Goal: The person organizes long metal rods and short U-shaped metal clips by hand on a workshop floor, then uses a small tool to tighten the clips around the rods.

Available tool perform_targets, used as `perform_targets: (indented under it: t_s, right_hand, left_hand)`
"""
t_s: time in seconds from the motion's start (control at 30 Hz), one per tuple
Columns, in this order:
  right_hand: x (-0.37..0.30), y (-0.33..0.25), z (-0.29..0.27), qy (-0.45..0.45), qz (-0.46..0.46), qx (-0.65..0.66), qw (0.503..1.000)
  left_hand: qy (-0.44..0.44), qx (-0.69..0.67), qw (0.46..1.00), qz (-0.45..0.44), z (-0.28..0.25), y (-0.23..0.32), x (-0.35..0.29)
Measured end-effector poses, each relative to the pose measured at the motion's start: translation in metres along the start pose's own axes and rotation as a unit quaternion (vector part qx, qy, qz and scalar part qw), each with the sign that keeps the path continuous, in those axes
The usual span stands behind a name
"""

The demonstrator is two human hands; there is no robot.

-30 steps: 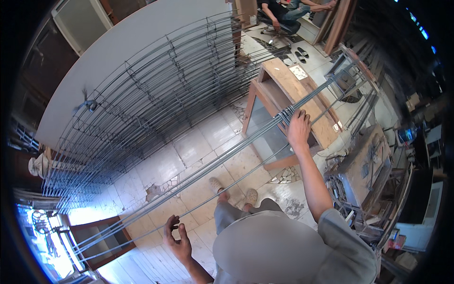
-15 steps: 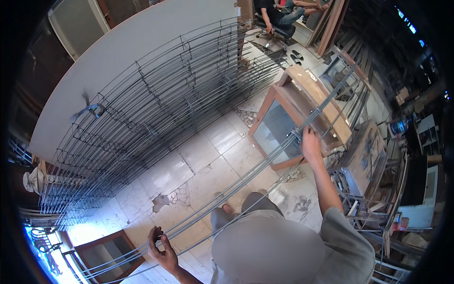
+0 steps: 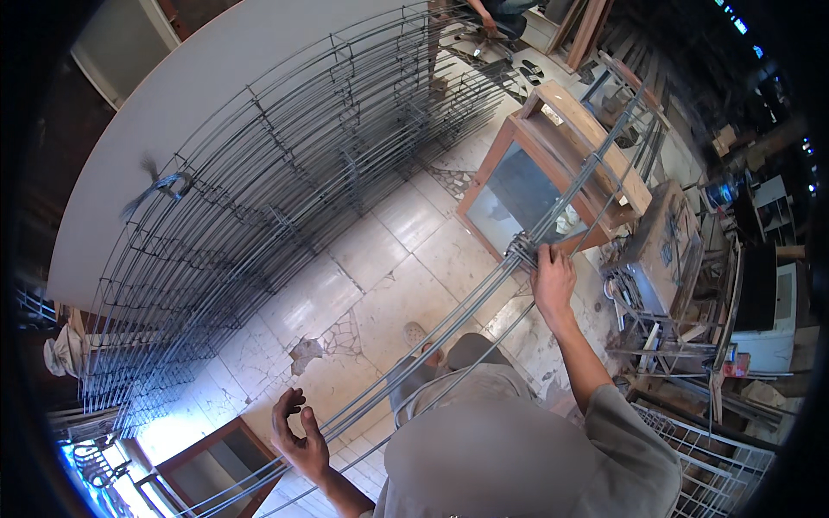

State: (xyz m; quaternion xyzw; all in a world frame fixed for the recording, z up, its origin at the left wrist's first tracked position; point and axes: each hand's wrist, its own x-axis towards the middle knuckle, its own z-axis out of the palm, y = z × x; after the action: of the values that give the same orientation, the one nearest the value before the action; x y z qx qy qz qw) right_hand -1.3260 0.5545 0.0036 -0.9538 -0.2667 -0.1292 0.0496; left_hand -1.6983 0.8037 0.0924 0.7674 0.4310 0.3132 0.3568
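Note:
Long thin steel rods (image 3: 449, 312) run diagonally across in front of me, from lower left to upper right. A cluster of small bent-wire stirrups (image 3: 519, 249) sits around the rods near the middle. My right hand (image 3: 553, 283) is closed at the right side of this cluster, fingers bent over the wire. Beside the lower left part of the rods is my left hand (image 3: 301, 438), its thumb and curled fingers apart, with nothing seen in it. Whether its palm touches a rod, I cannot tell.
Stacked rebar cages (image 3: 285, 207) lean on a pale panel (image 3: 233, 65) to the left. Ahead stands a wooden cabinet (image 3: 508, 155) with a glass door, under the rods. A cluttered bench (image 3: 656, 250) is at right; a seated person (image 3: 496, 17) is at the far side.
My right hand and the stirrup cluster have shifted along the rods toward the lower left. My left hand stays by the rods, fingers apart. The whole view has tilted a little.

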Motion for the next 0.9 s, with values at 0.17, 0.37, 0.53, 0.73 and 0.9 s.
perform_targets:
  t_s: [0.17,0.37,0.53,0.73,0.9]
  right_hand:
    - [-0.011,-0.02,-0.005,-0.028,0.033,0.018,0.999]
    - [-0.057,-0.086,-0.028,-0.079,-0.018,0.085,0.993]
    - [-0.117,-0.16,-0.04,-0.167,-0.034,0.17,0.971]
    - [-0.092,-0.119,-0.016,-0.026,0.012,-0.023,0.999]
    - [-0.035,-0.05,-0.002,0.019,0.097,-0.083,0.992]
  left_hand:
    - [0.013,-0.044,0.999,0.001,-0.015,-0.022,-0.022]
    - [0.015,-0.034,0.999,0.014,-0.051,-0.04,-0.052]
    - [0.008,-0.009,1.0,0.023,-0.105,-0.062,-0.094]
    - [0.008,0.029,0.999,-0.034,-0.173,-0.102,-0.159]
    - [0.058,0.045,0.996,-0.044,-0.225,-0.119,-0.185]
